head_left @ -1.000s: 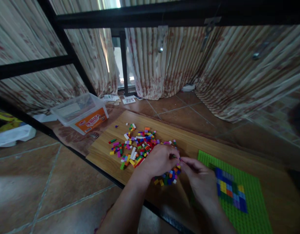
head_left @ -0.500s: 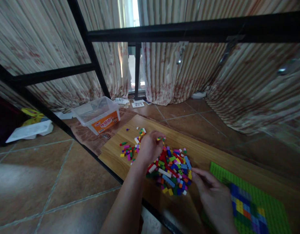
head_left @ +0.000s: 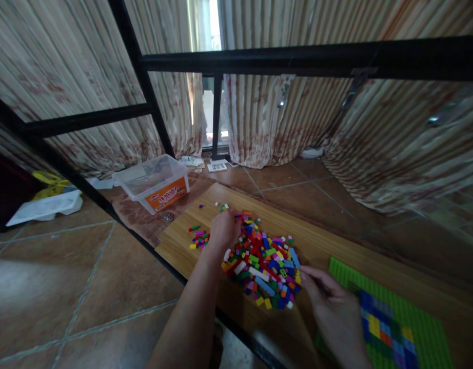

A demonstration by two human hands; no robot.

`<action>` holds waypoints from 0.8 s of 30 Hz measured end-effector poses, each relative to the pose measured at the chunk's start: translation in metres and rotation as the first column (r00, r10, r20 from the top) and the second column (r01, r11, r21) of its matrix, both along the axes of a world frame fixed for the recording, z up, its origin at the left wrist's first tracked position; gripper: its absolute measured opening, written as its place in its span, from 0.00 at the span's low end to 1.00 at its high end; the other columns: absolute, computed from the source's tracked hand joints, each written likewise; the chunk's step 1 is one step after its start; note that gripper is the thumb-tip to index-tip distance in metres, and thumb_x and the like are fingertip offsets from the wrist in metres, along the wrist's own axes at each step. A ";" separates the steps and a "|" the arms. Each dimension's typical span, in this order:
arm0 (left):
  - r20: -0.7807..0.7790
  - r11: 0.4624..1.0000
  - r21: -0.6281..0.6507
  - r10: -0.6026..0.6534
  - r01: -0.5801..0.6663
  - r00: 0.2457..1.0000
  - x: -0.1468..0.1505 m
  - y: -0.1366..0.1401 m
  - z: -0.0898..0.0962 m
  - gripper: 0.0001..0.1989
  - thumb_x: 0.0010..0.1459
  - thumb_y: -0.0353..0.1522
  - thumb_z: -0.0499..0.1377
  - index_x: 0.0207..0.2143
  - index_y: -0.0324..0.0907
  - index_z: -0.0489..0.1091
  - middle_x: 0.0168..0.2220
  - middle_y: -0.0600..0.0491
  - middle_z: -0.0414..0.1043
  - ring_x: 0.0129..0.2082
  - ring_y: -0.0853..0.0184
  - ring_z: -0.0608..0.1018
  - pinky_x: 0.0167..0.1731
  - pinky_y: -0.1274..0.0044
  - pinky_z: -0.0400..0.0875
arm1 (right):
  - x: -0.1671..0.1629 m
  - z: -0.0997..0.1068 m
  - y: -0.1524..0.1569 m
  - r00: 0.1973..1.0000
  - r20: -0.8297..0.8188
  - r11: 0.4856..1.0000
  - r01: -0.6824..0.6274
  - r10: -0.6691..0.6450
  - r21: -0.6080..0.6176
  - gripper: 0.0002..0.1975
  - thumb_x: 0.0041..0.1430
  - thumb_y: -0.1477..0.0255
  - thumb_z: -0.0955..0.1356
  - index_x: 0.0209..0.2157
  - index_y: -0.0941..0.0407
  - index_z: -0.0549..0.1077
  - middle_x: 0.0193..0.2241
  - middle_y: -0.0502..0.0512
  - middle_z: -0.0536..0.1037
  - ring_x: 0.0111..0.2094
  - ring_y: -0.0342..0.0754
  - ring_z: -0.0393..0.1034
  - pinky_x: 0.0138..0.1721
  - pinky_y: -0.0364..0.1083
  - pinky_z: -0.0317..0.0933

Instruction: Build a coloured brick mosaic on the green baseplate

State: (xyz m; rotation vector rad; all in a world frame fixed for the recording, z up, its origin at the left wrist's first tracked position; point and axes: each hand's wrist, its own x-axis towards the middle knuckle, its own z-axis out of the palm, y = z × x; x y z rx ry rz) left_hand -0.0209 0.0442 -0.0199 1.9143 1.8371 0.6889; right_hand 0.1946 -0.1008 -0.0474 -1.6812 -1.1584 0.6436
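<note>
At one brick pile (head_left: 261, 274) — two bare hands (head_left: 224, 229) (head_left: 334, 310).

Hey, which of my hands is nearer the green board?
Right. Your right hand is beside the green board; your left hand is farther away, at the brick pile.

A line of bold white characters, apparently Chinese, runs across the orange label (head_left: 167, 195) on the front of the clear plastic box (head_left: 155, 186), with a small emblem to their left, but all of it is too small and blurred to read with certainty. On the floor beyond, a white card (head_left: 217, 167) bears dark, blocky print like a code, and the papers (head_left: 192, 161) beside it carry faint, illegible marks.
</note>
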 end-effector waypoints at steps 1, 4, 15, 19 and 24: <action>0.090 1.000 -0.006 0.010 -0.010 0.996 0.001 -0.001 0.003 0.13 0.57 0.32 0.57 0.43 0.41 0.77 0.35 0.46 0.78 0.38 0.59 0.78 0.41 0.72 0.69 | 0.000 0.001 0.000 1.000 -0.005 1.000 0.002 -0.002 -0.002 0.15 0.53 0.57 0.70 0.35 0.53 0.80 0.35 0.56 0.82 0.37 0.55 0.77 0.38 0.51 0.70; 0.476 0.994 -0.076 -0.033 0.079 0.879 0.013 -0.012 0.010 0.12 0.54 0.35 0.61 0.39 0.39 0.78 0.26 0.53 0.74 0.27 0.67 0.74 0.31 0.77 0.67 | -0.002 0.004 0.001 0.999 -0.037 1.000 -0.008 0.008 0.004 0.14 0.54 0.58 0.70 0.35 0.53 0.80 0.36 0.56 0.82 0.38 0.54 0.76 0.40 0.52 0.70; 0.971 0.782 -0.140 -0.011 0.607 0.238 0.078 -0.062 0.013 0.18 0.47 0.33 0.68 0.43 0.40 0.76 0.36 0.53 0.76 0.32 0.72 0.75 0.34 0.80 0.68 | -0.010 0.021 0.009 0.906 -0.417 0.984 0.005 0.071 0.178 0.14 0.51 0.62 0.73 0.39 0.52 0.77 0.34 0.51 0.81 0.36 0.48 0.75 0.38 0.47 0.70; 0.939 0.801 -0.123 -0.096 0.586 0.329 0.092 -0.064 0.004 0.15 0.51 0.35 0.66 0.41 0.39 0.77 0.38 0.51 0.77 0.37 0.69 0.76 0.40 0.77 0.69 | -0.007 0.020 0.010 0.919 -0.393 0.977 0.078 0.007 0.198 0.12 0.53 0.63 0.72 0.38 0.53 0.77 0.33 0.51 0.81 0.34 0.47 0.74 0.38 0.48 0.69; 0.868 0.804 -0.082 -0.232 0.589 0.439 0.095 -0.066 0.006 0.13 0.56 0.38 0.61 0.39 0.39 0.77 0.37 0.52 0.77 0.38 0.68 0.76 0.41 0.77 0.69 | 0.000 0.016 0.008 0.967 -0.253 0.965 0.088 -0.024 0.245 0.08 0.55 0.66 0.71 0.36 0.54 0.77 0.33 0.52 0.79 0.36 0.47 0.73 0.41 0.48 0.67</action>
